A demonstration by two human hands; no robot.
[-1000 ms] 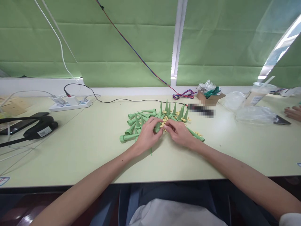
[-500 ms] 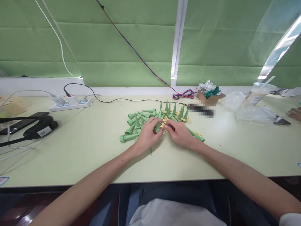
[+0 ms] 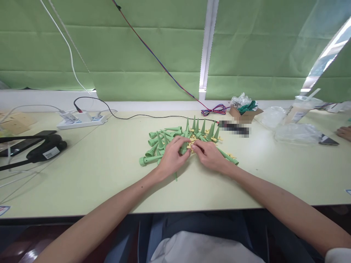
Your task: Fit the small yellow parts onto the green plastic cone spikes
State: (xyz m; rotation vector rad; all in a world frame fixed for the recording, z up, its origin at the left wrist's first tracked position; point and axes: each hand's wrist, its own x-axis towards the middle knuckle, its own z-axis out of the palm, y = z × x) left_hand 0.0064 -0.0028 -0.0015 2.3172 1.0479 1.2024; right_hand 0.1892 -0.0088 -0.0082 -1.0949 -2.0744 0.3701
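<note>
My left hand (image 3: 173, 156) is closed around a green plastic spike (image 3: 184, 148), which the fingers partly cover. My right hand (image 3: 210, 155) pinches a small yellow plastic piece (image 3: 189, 145) against that spike, fingertips close to those of the left. Around both hands spread more green cone-shaped spikes: some lie on their sides, like the one at the left (image 3: 150, 160), and several stand upright behind, such as this spike (image 3: 203, 126). Small yellow pieces (image 3: 193, 138) lie heaped among them, partly hidden by my fingers.
On the pale table (image 3: 109, 175), a power strip (image 3: 82, 122) and a black strapped device (image 3: 51, 148) are at the left. To the right are a small cardboard box (image 3: 244, 115), a drink cup (image 3: 298, 111), plastic bags (image 3: 297, 134) and another person's hand (image 3: 344, 132).
Both hands keep almost the same pose at the spike and the yellow piece. Only a very slight shift of the view shows.
</note>
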